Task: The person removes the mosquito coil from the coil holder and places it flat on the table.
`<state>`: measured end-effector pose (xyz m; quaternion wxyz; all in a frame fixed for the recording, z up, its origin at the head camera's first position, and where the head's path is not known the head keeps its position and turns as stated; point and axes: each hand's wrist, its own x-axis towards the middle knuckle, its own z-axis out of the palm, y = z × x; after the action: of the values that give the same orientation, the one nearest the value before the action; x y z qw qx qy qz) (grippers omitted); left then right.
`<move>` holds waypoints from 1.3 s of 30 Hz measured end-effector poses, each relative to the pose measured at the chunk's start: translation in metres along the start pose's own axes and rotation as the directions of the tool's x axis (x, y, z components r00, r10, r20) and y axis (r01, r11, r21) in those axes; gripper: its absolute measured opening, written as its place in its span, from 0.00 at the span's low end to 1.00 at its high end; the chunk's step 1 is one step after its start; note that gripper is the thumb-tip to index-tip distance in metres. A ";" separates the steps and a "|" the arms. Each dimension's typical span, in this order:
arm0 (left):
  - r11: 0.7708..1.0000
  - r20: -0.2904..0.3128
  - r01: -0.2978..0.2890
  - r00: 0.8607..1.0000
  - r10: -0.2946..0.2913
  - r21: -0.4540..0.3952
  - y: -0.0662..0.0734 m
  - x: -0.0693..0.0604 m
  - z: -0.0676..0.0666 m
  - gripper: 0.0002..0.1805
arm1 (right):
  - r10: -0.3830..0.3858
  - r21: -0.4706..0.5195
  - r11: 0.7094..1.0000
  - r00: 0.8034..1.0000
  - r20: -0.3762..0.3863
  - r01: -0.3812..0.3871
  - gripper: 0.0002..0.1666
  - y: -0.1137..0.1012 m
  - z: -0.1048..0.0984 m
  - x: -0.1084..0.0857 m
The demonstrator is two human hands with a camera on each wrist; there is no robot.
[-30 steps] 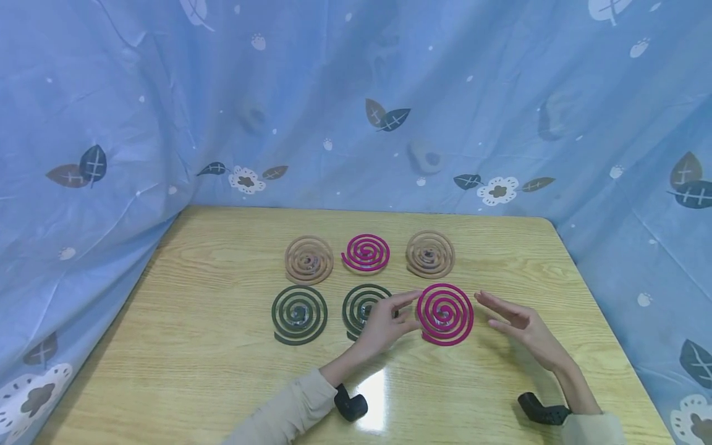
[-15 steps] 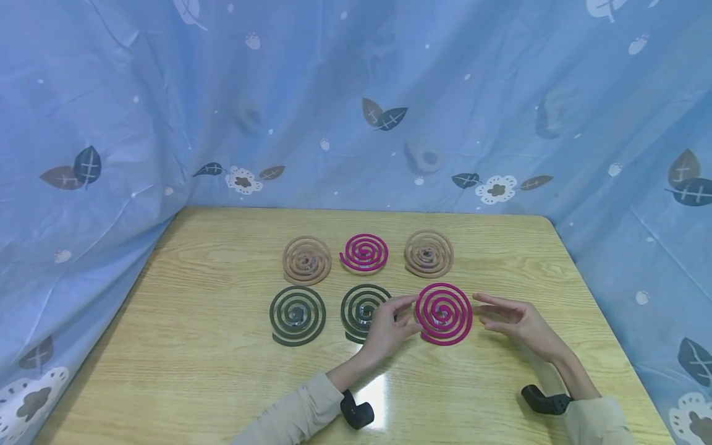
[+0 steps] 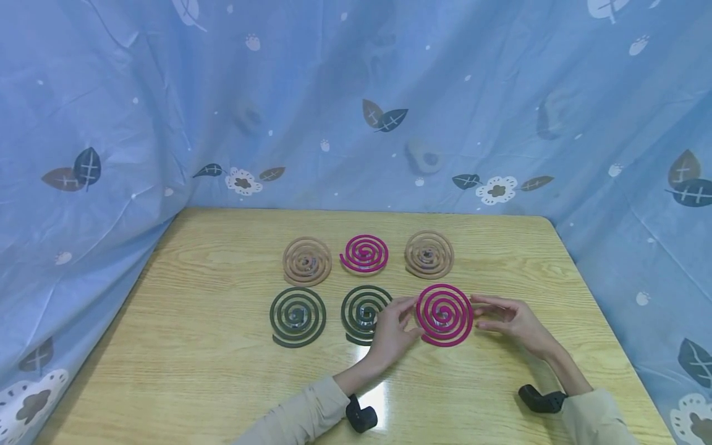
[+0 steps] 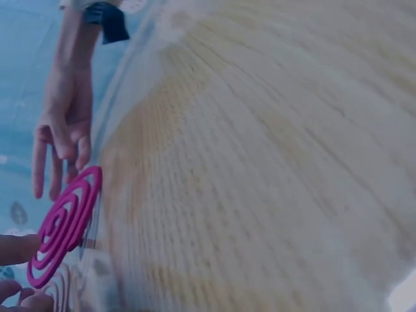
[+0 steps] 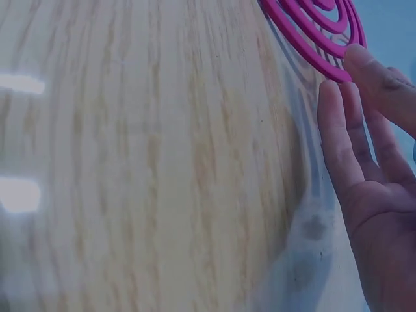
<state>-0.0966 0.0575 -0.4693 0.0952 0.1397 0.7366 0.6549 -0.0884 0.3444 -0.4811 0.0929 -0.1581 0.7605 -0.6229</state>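
Note:
A magenta mosquito coil (image 3: pixel 445 311), set above a small stand, occupies the front right place among several coils. My left hand (image 3: pixel 392 334) is at its left edge; in the left wrist view the thumb overlaps the coil (image 4: pixel 55 224). On the opposite side my right hand (image 3: pixel 516 321) has its loosely bent fingers at the right edge. From the right wrist, the thumb tip meets the rim of the coil (image 5: pixel 305 49), with fingertips just below. Neither hand visibly pinches it. A dark green coil (image 3: pixel 356 309) is partly behind my left hand.
Another dark green coil (image 3: pixel 283 324) lies to the left. The back row has a tan coil (image 3: pixel 295 262), a second magenta coil (image 3: pixel 364 252) and another tan coil (image 3: pixel 439 254). A blue patterned curtain (image 3: pixel 334 93) hangs beyond the wooden table (image 3: pixel 194 358).
My right hand has moved left, bringing its fingertips to the magenta coil's edge. The left hand has shifted slightly, its thumb nearer the lower left rim. The coils stay in place.

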 end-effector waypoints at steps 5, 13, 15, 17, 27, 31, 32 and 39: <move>0.999 -0.012 -0.027 1.000 0.027 0.036 -0.002 0.001 0.003 0.33 | 0.003 -0.017 1.000 1.000 -0.007 -0.003 0.31 -0.001 0.001 0.003; 0.995 -0.021 -0.049 0.998 0.051 0.092 -0.001 0.003 0.008 0.34 | 0.023 -0.032 0.999 1.000 -0.014 -0.023 0.32 0.000 0.001 0.007; 0.993 -0.027 -0.054 0.998 0.057 0.105 -0.002 0.003 0.009 0.34 | 0.023 -0.026 0.999 0.999 -0.023 -0.024 0.33 0.001 0.001 0.007; 0.991 -0.033 -0.058 0.998 0.062 0.119 -0.002 0.004 0.009 0.34 | 0.020 -0.017 1.000 0.999 -0.030 -0.021 0.34 0.001 0.001 0.008; 0.994 -0.034 -0.040 0.998 0.043 0.097 0.001 0.008 0.010 0.32 | 0.055 -0.011 0.998 0.998 -0.035 -0.056 0.35 0.000 0.003 0.012; 0.995 -0.032 -0.041 0.999 0.044 0.088 0.002 0.009 0.010 0.31 | 0.052 -0.024 0.998 0.998 -0.038 -0.053 0.34 -0.001 0.005 0.014; 0.995 -0.031 -0.039 0.999 0.042 0.087 0.003 0.009 0.010 0.31 | 0.047 -0.026 0.999 0.998 -0.036 -0.048 0.34 -0.001 0.005 0.014; 0.996 -0.022 -0.049 0.998 0.050 0.076 0.001 0.009 0.013 0.33 | 0.008 -0.071 0.997 0.999 -0.041 -0.011 0.33 0.000 0.008 0.014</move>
<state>-0.1006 0.0723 -0.4693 0.0648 0.1536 0.7583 0.6302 -0.0983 0.3323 -0.4824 0.0748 -0.1448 0.7847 -0.5981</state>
